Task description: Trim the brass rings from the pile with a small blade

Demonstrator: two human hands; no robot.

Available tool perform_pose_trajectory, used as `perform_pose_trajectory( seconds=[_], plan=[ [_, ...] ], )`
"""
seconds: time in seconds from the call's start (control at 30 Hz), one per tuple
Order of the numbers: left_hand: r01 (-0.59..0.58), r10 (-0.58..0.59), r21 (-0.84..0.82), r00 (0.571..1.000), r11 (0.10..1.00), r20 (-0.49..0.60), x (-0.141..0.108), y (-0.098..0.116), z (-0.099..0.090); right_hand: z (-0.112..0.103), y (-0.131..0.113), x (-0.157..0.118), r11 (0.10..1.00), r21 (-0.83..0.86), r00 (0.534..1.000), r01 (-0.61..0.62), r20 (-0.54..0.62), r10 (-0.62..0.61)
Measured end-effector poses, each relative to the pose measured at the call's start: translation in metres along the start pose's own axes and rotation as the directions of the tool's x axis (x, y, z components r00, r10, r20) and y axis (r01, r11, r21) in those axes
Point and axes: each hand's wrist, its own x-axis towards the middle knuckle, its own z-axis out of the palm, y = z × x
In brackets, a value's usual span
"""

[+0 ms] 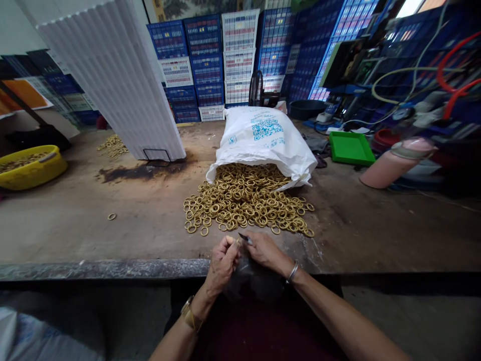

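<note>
- The person's left hand (224, 258) is at the near edge of the table (376, 225), thumb and fingers pinching a small gold-coloured piece (238, 241); the fingers cover most of it, so whether it is a whole ring cannot be told.
- The right hand (268, 250), just beside it, grasps a dark pointed tool (245, 238), its tip directed left toward the pinched piece; whether the 2 touch is too small to tell.
- The heap of gold-coloured rings (244, 200) lies just beyond both hands, on the far side of them, spreading left and right; its nearest rings are close to the fingers.
- The heap runs back into the open mouth of a white sack (265, 143) lying on its side.
- 1 loose ring (111, 218) lies well to the left of the hands, apart from the heap.
- Farther left stand a ridged white panel (124, 80) and a yellow basin (37, 173).
- To the far right are a green tray (351, 146) and, nearer, a pink bottle (391, 168).
- Stacked crates (240, 50) rise at the far side.
</note>
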Motion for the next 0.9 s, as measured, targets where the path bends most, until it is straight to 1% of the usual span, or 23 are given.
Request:
perform_pose_trajectory(
  seconds=[0.07,0.1,0.17,0.2,0.23,0.27,0.3,0.37,0.4,0.43,0.47,0.5,0.57,0.63,0.7,0.8,0.9],
  plan=[
    [0.007,-0.003,-0.079,0.999,0.997,0.050,-0.004,0.006,0.002,-0.003,0.002,0.003,0.999,0.005,0.999,-0.032,-0.041,0.032],
    [0.019,-0.010,-0.135,0.998,0.991,0.066,-0.005,0.009,0.003,-0.003,0.002,0.004,0.998,0.050,0.997,-0.043,-0.068,0.047],
    [0.070,-0.055,-0.257,0.996,0.964,0.064,-0.004,0.014,0.005,-0.001,0.000,0.007,0.966,0.240,0.986,-0.094,-0.113,0.124],
    [0.094,-0.081,-0.306,0.995,0.947,0.054,-0.003,0.014,0.005,0.001,-0.002,0.007,0.919,0.374,0.978,-0.129,-0.107,0.181],
    [0.112,-0.102,-0.342,0.994,0.933,0.046,-0.002,0.014,0.004,0.003,-0.004,0.007,0.844,0.510,0.969,-0.168,-0.071,0.236],
    [0.122,-0.115,-0.364,0.993,0.923,0.042,0.000,0.013,0.004,0.005,-0.007,0.007,0.749,0.629,0.963,-0.207,-0.005,0.271],
    [0.127,-0.121,-0.378,0.992,0.917,0.039,0.002,0.011,0.003,0.007,-0.009,0.006,0.649,0.720,0.958,-0.245,0.075,0.278],
    [0.130,-0.127,-0.388,0.991,0.912,0.033,0.004,0.006,0.001,0.010,-0.013,0.003,0.487,0.820,0.951,-0.301,0.221,0.215],
    [0.135,-0.135,-0.390,0.991,0.911,0.028,0.004,0.004,0.001,0.011,-0.014,0.001,0.435,0.841,0.947,-0.321,0.270,0.176],
    [0.143,-0.145,-0.389,0.989,0.910,0.024,0.005,0.003,0.000,0.012,-0.014,0.000,0.402,0.855,0.944,-0.329,0.297,0.143],
    [0.151,-0.154,-0.388,0.988,0.909,0.023,0.005,0.002,-0.001,0.013,-0.015,0.000,0.383,0.864,0.945,-0.326,0.300,0.127],
    [0.158,-0.160,-0.385,0.987,0.909,0.026,0.004,0.001,-0.001,0.014,-0.014,0.000,0.376,0.872,0.950,-0.313,0.284,0.131],
    [0.166,-0.171,-0.377,0.985,0.911,0.021,0.004,0.001,-0.003,0.015,-0.014,0.001,0.389,0.881,0.959,-0.270,0.211,0.188],
    [0.162,-0.177,-0.369,0.984,0.915,-0.007,0.005,0.000,-0.004,0.015,-0.014,0.003,0.438,0.870,0.957,-0.228,0.116,0.266],
    [0.152,-0.179,-0.363,0.983,0.919,-0.042,0.005,-0.002,-0.005,0.014,-0.014,0.004,0.521,0.832,0.953,-0.190,0.030,0.301],
    [0.139,-0.182,-0.363,0.980,0.921,-0.086,0.006,-0.004,-0.004,0.010,-0.017,0.004,0.650,0.750,0.963,-0.121,-0.071,0.260],
    [0.143,-0.198,-0.373,0.973,0.917,-0.116,0.007,-0.002,-0.003,0.007,-0.017,0.003,0.726,0.685,0.970,-0.065,-0.127,0.206]
  ],
)
